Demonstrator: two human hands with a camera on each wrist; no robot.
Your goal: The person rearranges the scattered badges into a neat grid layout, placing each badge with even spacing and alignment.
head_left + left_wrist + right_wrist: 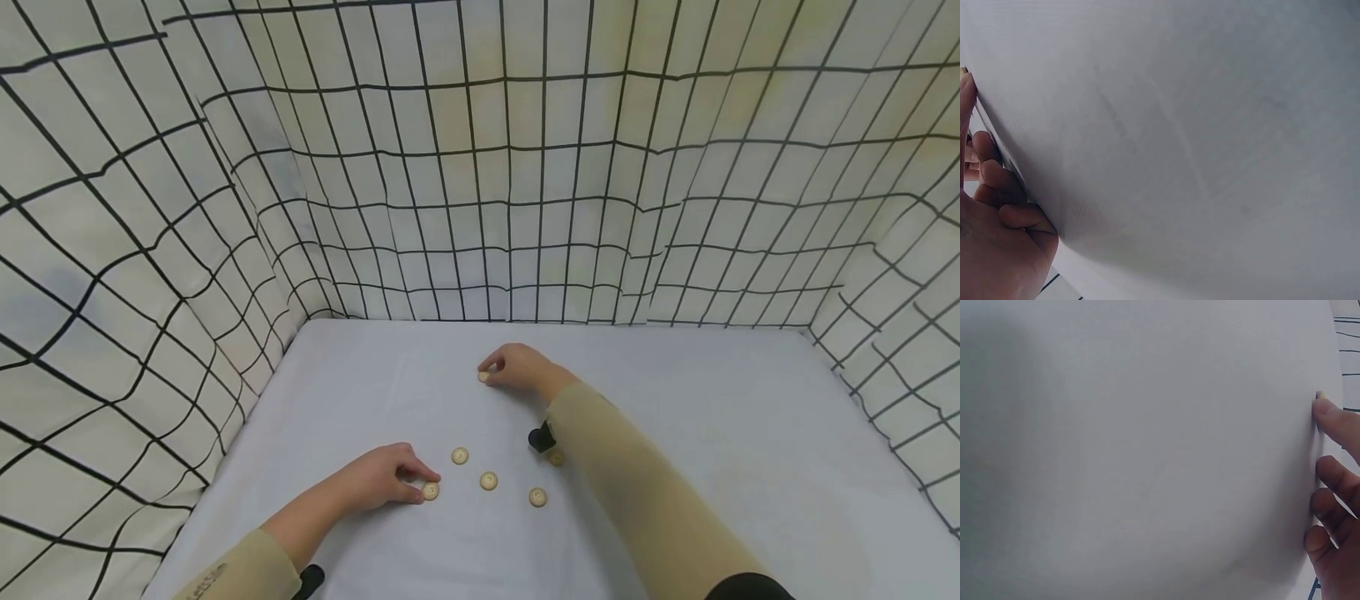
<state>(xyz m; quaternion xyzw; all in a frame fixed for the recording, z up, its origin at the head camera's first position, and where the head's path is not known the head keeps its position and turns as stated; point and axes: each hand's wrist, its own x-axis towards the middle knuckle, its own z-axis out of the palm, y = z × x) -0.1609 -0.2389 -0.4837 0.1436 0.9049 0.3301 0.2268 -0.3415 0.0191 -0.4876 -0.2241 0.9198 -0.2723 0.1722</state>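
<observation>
Several round, pale wooden buttons lie on a white-covered table in the head view. My left hand [375, 478] pinches one button [431, 492] between thumb and forefinger at the near left of the group. Farther back, my right hand [522, 368] grips another button [483, 377] by its edge, close to the cloth. Between and below the hands lie a button [460, 456], a second button [489, 481] and a third button [537, 497]. One more button [556, 457] is partly covered by the right forearm. Only the edge of the right hand's button [1320, 395] shows in the right wrist view.
White cloth [750, 433] covers the table on both sides of the arms. Pale walls with a black grid [510, 175] enclose its back, left and right. A black wrist camera [540, 438] hangs under the right sleeve, near the partly covered button.
</observation>
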